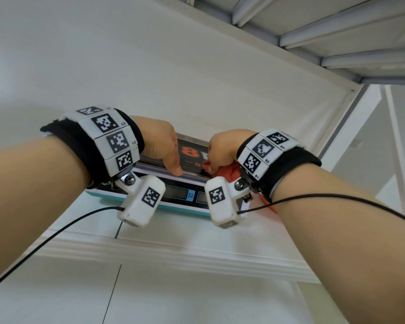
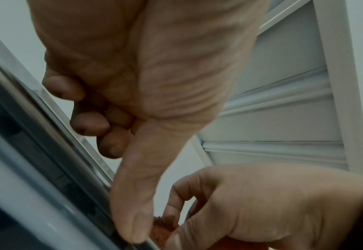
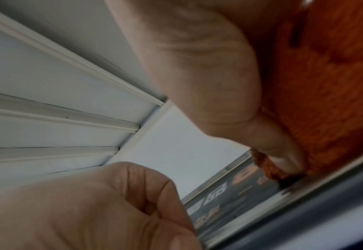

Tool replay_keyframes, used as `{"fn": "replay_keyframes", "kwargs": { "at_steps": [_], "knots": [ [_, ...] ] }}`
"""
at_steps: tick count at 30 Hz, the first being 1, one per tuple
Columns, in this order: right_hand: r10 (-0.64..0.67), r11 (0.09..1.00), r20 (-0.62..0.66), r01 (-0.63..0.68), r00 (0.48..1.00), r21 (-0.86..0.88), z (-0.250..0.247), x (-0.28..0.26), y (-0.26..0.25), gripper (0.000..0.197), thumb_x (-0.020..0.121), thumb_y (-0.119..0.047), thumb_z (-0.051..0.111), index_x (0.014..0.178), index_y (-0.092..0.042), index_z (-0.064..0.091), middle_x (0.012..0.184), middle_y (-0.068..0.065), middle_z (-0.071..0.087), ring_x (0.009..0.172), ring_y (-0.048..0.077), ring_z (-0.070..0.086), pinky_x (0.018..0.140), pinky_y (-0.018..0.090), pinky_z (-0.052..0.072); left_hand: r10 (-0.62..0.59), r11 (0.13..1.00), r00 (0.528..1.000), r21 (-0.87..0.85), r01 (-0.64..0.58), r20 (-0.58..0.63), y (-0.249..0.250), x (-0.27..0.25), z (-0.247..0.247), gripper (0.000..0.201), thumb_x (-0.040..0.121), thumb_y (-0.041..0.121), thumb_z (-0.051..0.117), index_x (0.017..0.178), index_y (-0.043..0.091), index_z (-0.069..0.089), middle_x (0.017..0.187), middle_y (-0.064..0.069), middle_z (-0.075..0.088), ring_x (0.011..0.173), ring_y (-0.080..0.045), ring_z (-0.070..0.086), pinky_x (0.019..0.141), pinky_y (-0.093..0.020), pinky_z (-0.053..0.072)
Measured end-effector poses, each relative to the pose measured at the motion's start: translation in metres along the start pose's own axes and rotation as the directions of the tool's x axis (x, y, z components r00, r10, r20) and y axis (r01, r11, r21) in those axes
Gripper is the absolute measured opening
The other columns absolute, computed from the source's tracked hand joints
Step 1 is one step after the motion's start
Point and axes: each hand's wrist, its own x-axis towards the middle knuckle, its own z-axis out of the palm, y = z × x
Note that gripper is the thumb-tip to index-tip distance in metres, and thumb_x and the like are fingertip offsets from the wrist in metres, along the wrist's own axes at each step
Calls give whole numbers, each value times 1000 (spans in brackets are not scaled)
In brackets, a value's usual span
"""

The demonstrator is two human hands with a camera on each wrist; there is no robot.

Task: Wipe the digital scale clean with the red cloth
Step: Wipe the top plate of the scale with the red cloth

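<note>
The digital scale (image 1: 178,195) has a teal base, a dark display panel and a steel platter with an orange "8" print; it stands on a white shelf against the wall. My left hand (image 1: 173,164) hovers over the platter's left half with fingers curled into the palm. Its thumb (image 2: 133,219) presses on the platter's front rim (image 2: 37,152). My right hand (image 1: 214,162) grips the bunched red cloth (image 1: 227,171) and holds it down on the platter's right front edge. The right wrist view shows the cloth (image 3: 326,101) under my thumb (image 3: 272,143), touching the platter (image 3: 229,199).
A white wall rises right behind the scale. A slatted white underside (image 1: 337,31) hangs overhead at the upper right. The shelf's moulded front edge (image 1: 173,253) and cabinet doors lie below. Black cables (image 1: 56,232) trail from both wrist cameras.
</note>
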Motion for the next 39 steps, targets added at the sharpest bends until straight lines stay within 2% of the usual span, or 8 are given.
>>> {"fn": "replay_keyframes", "kwargs": {
  "at_steps": [4,9,12,16,21,30,34,39],
  "knots": [
    [41,990,37,-46,998,135,-3,-3,6,29,90,-27,68,112,-8,67,106,8,73,86,22,68,87,37,57,9,1000,1000,-11,-9,0,-3,-1,-1,21,64,30,86,77,19,75,100,4,71,106,-21,60,105,-46,40],
    [2,998,24,-1,1000,-56,0,-10,2,39,92,-35,64,121,-8,63,116,6,68,89,19,61,71,27,49,-5,1000,1000,-3,5,0,-7,-4,-3,22,66,30,85,80,19,73,103,2,70,106,-22,59,104,-46,41],
    [-17,962,-33,26,999,273,0,-6,-7,19,90,-24,69,102,-11,64,89,1,68,64,8,65,55,15,53,7,1000,1000,-10,-7,-17,-7,-5,-2,18,66,29,85,76,20,74,98,4,71,103,-20,59,103,-42,40],
    [-35,865,-55,58,998,498,-1,-2,-12,30,86,-22,72,113,-10,64,107,11,70,100,29,69,90,45,57,8,1000,999,-3,-9,-33,-8,-6,-3,16,65,30,85,73,21,74,90,7,71,100,-19,60,100,-41,41],
    [66,854,-27,-43,997,519,0,6,9,29,88,-23,70,112,-7,65,107,16,71,98,33,70,92,50,55,-31,999,999,-16,30,-20,-17,-11,-10,15,68,26,84,72,20,71,99,3,71,105,-20,59,103,-41,39],
    [-16,838,-93,64,996,542,2,9,-14,25,87,-16,69,111,-13,70,69,-7,60,53,4,54,42,17,44,-63,998,997,-29,62,-48,-23,-15,-13,17,67,28,85,73,20,72,93,4,70,101,-19,58,96,-38,40],
    [-94,762,-69,116,993,637,0,15,-17,25,88,-16,70,112,-15,69,98,3,71,90,21,70,82,35,59,-67,998,996,-25,66,-60,-24,-15,-13,17,66,30,84,74,21,72,92,6,70,100,-18,58,96,-38,41],
    [38,769,-88,27,995,638,1,20,3,13,88,-6,64,96,-16,69,71,-6,61,52,4,57,35,12,42,-71,996,997,-49,70,-36,-25,-16,-15,15,69,26,83,74,21,70,96,6,69,104,-18,58,94,-35,38]
  ]
}}
